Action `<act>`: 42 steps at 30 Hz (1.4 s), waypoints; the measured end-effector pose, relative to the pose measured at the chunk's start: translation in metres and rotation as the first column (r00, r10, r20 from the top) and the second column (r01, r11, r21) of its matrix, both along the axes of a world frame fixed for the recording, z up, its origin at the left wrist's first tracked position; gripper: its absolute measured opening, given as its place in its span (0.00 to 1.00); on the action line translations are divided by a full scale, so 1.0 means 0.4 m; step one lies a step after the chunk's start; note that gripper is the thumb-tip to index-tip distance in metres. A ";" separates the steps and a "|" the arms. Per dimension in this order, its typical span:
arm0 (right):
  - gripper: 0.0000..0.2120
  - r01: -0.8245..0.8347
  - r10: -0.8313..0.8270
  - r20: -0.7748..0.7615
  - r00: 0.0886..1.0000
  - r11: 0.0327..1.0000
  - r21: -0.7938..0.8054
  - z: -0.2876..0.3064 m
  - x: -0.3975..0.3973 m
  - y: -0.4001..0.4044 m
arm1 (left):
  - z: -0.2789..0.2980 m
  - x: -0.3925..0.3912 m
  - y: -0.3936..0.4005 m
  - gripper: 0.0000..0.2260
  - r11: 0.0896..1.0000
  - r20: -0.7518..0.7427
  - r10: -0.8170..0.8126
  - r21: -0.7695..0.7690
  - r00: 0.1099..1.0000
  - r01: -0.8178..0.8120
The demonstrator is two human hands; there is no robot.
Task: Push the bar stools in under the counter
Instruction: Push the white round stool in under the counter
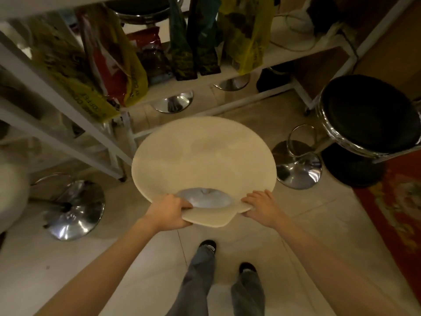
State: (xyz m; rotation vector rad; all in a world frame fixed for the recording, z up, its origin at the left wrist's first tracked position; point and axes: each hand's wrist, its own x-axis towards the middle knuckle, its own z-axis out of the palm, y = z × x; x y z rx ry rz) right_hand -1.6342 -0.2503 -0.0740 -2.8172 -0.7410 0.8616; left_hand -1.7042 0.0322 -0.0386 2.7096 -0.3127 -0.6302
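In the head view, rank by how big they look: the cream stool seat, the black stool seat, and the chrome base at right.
1. cream stool seat, though it's nearest the camera
2. black stool seat
3. chrome base

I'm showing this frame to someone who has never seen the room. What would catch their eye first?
First, the cream stool seat at centre, gripped at its near backrest edge by the left hand and the right hand. Next, the black chrome-rimmed stool at right, beside a red rug. Behind, yellow bags crowd the white shelf.
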 end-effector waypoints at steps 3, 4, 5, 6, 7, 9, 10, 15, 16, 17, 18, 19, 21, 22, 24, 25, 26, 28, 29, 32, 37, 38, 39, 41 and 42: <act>0.21 -0.060 0.060 -0.024 0.998 0.998 0.028 -0.013 -0.001 -0.009 | 0.000 -0.007 -0.005 0.18 0.997 -0.044 0.020 0.078 0.999 -0.017; 0.20 -0.078 0.079 -0.024 0.997 0.996 0.039 -0.020 0.000 -0.011 | 0.002 -0.009 -0.009 0.15 0.994 -0.051 0.042 0.100 0.998 -0.036; 0.20 -0.090 0.091 -0.015 0.996 0.994 0.056 -0.028 0.002 -0.013 | 0.007 -0.010 -0.014 0.14 0.991 -0.054 0.067 0.123 0.996 -0.060; 0.20 -0.092 0.092 -0.003 0.996 0.993 0.077 -0.036 0.003 -0.017 | 0.009 -0.013 -0.020 0.15 0.986 -0.052 0.091 0.145 0.994 -0.083; 0.22 -0.084 0.083 0.013 0.996 0.991 0.107 -0.044 0.003 -0.021 | 0.009 -0.014 -0.025 0.15 0.981 -0.049 0.111 0.164 0.993 -0.102; 0.30 -0.059 0.052 0.049 0.997 0.982 0.178 -0.049 -0.001 -0.021 | 0.002 -0.015 -0.027 0.16 0.974 -0.045 0.133 0.188 0.990 -0.122; 0.32 -0.056 0.042 0.068 0.997 0.974 0.218 -0.054 -0.004 -0.021 | -0.002 -0.015 -0.024 0.16 0.972 -0.042 0.142 0.195 0.989 -0.132; 0.19 -0.081 0.006 0.199 0.980 0.927 0.367 -0.077 0.001 -0.032 | -0.012 -0.023 -0.017 0.15 0.967 -0.001 0.176 0.187 0.984 -0.173; 0.19 -0.089 0.011 0.206 0.979 0.924 0.372 -0.080 0.007 -0.037 | -0.015 -0.025 -0.019 0.15 0.967 0.005 0.180 0.181 0.984 -0.177; 0.20 -0.097 0.018 0.212 0.977 0.923 0.372 -0.081 0.012 -0.040 | -0.018 -0.025 -0.022 0.15 0.968 0.001 0.183 0.177 0.983 -0.180; 0.20 -0.100 0.020 0.211 0.977 0.921 0.377 -0.081 0.017 -0.041 | -0.021 -0.023 -0.022 0.15 0.967 -0.007 0.185 0.177 0.983 -0.181; 0.21 -0.104 0.025 0.205 0.978 0.918 0.384 -0.081 0.024 -0.040 | -0.022 -0.018 -0.020 0.16 0.967 -0.013 0.185 0.182 0.983 -0.180; 0.22 -0.114 0.030 0.212 0.977 0.910 0.398 -0.082 0.037 -0.035 | -0.023 -0.006 -0.012 0.16 0.965 -0.021 0.189 0.187 0.982 -0.182; 0.22 -0.118 0.029 0.221 0.975 0.909 0.400 -0.082 0.043 -0.030 | -0.023 0.002 -0.006 0.16 0.966 -0.023 0.191 0.180 0.981 -0.184; 0.23 -0.109 0.022 0.219 0.976 0.912 0.394 -0.081 0.062 -0.013 | -0.019 0.022 0.008 0.16 0.969 -0.027 0.190 0.164 0.981 -0.183; 0.23 -0.103 0.020 0.212 0.977 0.915 0.390 -0.080 0.073 -0.004 | -0.016 0.035 0.016 0.16 0.971 -0.026 0.186 0.161 0.982 -0.180; 0.24 -0.103 0.022 0.208 0.978 0.916 0.387 -0.080 0.084 0.005 | -0.014 0.047 0.024 0.16 0.971 -0.026 0.186 0.159 0.982 -0.180; 0.24 -0.117 0.032 0.218 0.975 0.914 0.388 -0.079 0.110 0.023 | -0.015 0.072 0.043 0.16 0.968 -0.033 0.194 0.170 0.980 -0.186; 0.25 -0.118 0.033 0.219 0.975 0.915 0.386 -0.079 0.122 0.032 | -0.015 0.084 0.053 0.17 0.966 -0.042 0.199 0.176 0.979 -0.188; 0.27 -0.128 0.046 0.218 0.975 0.918 0.376 -0.078 0.154 0.059 | -0.015 0.119 0.084 0.17 0.966 -0.052 0.208 0.168 0.977 -0.197; 0.25 -0.136 0.030 0.270 0.962 0.913 0.384 -0.092 0.219 0.106 | -0.012 0.185 0.129 0.17 0.969 -0.037 0.211 0.142 0.977 -0.204; 0.25 -0.134 0.024 0.273 0.962 0.910 0.391 -0.093 0.229 0.116 | -0.011 0.196 0.139 0.17 0.970 -0.041 0.211 0.132 0.977 -0.204; 0.25 -0.130 0.018 0.272 0.962 0.909 0.396 -0.094 0.239 0.126 | -0.009 0.207 0.149 0.17 0.971 -0.043 0.209 0.128 0.977 -0.202; 0.25 -0.125 0.011 0.277 0.961 0.909 0.398 -0.092 0.259 0.145 | -0.009 0.228 0.169 0.17 0.971 -0.041 0.202 0.135 0.979 -0.195; 0.24 -0.126 0.007 0.286 0.958 0.908 0.399 -0.093 0.268 0.154 | -0.010 0.238 0.179 0.16 0.972 -0.037 0.200 0.136 0.979 -0.193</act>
